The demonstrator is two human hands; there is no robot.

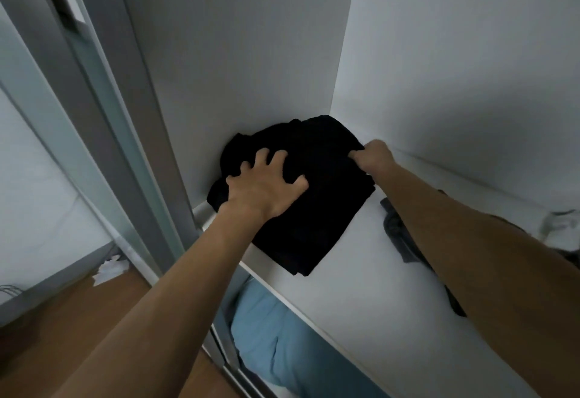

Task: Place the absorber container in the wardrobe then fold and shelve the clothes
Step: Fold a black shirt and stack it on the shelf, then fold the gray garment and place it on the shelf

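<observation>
On shelf: left hand fingers splayed, pressing black garment; right hand fingers pinching edge.

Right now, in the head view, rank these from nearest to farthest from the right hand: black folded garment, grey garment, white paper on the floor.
1. black folded garment: back left corner of the shelf, pinched by the right hand.
2. grey garment: same shelf, further right.
3. white paper: down on the floor, far left.

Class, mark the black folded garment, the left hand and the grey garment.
black folded garment [317, 209], head view, flat top surface
left hand [263, 189], head view, back of the hand
grey garment [394, 228], head view, its crumpled visible fold
</observation>
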